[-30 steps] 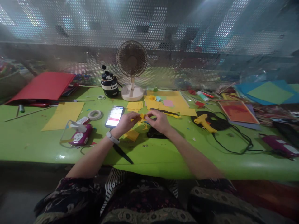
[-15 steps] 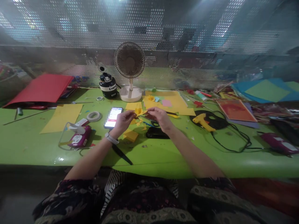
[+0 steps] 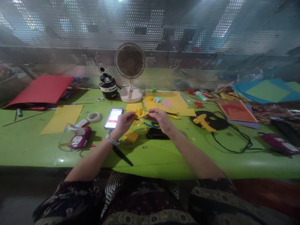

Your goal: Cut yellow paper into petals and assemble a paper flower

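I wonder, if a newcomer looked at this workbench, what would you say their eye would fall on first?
Probably the folded yellow paper piece, held between the left hand and the right hand above the middle of the green table. The upright fan at the table's back, beside a dark bottle, would likely draw a glance next, as would the large red sheet at far left.
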A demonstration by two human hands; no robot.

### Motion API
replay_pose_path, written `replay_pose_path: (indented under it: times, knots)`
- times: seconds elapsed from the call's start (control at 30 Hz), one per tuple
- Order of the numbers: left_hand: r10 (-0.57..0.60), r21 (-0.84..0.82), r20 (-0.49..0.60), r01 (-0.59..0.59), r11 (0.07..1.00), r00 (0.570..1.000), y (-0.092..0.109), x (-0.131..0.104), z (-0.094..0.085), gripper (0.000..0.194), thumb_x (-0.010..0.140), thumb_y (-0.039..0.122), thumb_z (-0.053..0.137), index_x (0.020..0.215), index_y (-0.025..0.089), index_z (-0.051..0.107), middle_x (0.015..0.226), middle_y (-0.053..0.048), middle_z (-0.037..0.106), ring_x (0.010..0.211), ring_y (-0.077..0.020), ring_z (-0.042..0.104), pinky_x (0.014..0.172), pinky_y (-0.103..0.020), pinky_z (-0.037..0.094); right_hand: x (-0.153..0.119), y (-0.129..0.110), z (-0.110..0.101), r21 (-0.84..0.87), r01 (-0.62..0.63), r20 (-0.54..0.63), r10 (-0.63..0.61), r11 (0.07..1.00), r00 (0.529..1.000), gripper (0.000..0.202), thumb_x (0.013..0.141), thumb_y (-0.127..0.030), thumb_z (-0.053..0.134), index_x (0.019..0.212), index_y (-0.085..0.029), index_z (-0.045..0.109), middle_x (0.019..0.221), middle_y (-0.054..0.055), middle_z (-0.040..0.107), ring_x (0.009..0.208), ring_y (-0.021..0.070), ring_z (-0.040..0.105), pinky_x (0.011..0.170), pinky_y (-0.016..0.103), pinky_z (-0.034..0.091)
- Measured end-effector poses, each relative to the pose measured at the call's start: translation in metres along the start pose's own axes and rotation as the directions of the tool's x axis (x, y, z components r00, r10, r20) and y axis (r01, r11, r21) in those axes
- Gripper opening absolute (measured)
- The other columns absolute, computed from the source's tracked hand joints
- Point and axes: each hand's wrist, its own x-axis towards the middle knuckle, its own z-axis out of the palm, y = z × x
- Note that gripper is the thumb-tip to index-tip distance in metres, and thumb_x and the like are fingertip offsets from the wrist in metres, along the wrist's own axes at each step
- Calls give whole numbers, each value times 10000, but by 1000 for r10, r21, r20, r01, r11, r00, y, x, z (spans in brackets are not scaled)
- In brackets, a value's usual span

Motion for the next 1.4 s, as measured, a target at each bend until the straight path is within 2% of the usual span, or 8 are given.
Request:
replay_pose_path:
  times: [0.23, 0.5, 0.7, 0.9, 1.0, 1.1, 1.2, 1.4]
  knots:
    - [54, 83, -7, -53, 995, 999, -8, 1, 0, 289, 832, 419, 662, 928, 155, 733, 767, -68, 766, 680, -193, 719, 656, -298, 570, -2, -3, 3, 55, -38, -25, 40, 998, 999, 194, 662, -330, 772, 772, -194, 687, 768, 11, 743, 733, 157, 706, 877, 349, 563]
    - [229, 249, 73, -240, 938, 971, -1, 0, -3, 211, 888, 305, 593, 943, 160, 735, 835, -78, 778, 710, -182, 724, 664, -288, 575, -1, 0, 2, 3, -44, -48, 44, 999, 998, 143, 659, -266, 758, 744, -193, 669, 724, -8, 690, 694, 142, 690, 817, 319, 559]
    - [288, 325, 86, -300, 897, 954, 0, -2, -2, 202, 900, 243, 559, 969, 153, 725, 839, -76, 775, 728, -170, 724, 684, -269, 566, 0, 4, 1, -212, 57, 11, -56, 976, 998, 196, 698, -212, 674, 892, -184, 663, 835, 21, 712, 748, 154, 685, 817, 337, 553]
    - [342, 430, 153, -374, 822, 927, 3, -2, -6, 207, 921, 236, 551, 1002, 157, 724, 859, -84, 766, 716, -167, 710, 662, -257, 545, -3, 8, -1, -489, 234, 169, -172, 840, 971, 214, 808, -259, 601, 977, -154, 681, 946, 72, 735, 852, 188, 685, 838, 348, 531]
    - [331, 412, 164, -369, 833, 929, 4, -2, -6, 200, 910, 227, 563, 998, 154, 727, 870, -82, 765, 724, -159, 706, 668, -250, 545, -4, 6, -3, -556, 294, 199, -220, 777, 955, 200, 842, -223, 554, 981, -166, 687, 939, 60, 738, 849, 179, 679, 823, 332, 521]
    - [221, 326, 175, -268, 907, 959, 5, -2, -5, 219, 880, 204, 573, 1029, 150, 725, 864, -69, 766, 708, -146, 700, 651, -236, 552, -5, 3, -3, -600, 310, 198, -239, 737, 951, 177, 840, -204, 553, 940, -169, 694, 906, 53, 739, 819, 175, 671, 790, 315, 512]
    - [127, 276, 218, -186, 943, 968, 6, -3, -3, 271, 858, 187, 570, 1077, 145, 726, 847, -64, 769, 679, -143, 696, 628, -233, 554, -5, 4, -1, -620, 296, 183, -233, 726, 955, 151, 827, -209, 576, 908, -166, 695, 872, 52, 736, 785, 175, 665, 753, 305, 506]
    - [151, 324, 211, -215, 921, 966, 7, -6, -1, 335, 881, 179, 531, 1167, 143, 701, 799, -62, 763, 632, -137, 682, 589, -223, 518, -5, 3, -1, -577, 262, 168, -201, 774, 965, 140, 806, -206, 583, 899, -174, 682, 849, 34, 725, 770, 162, 658, 733, 295, 506]
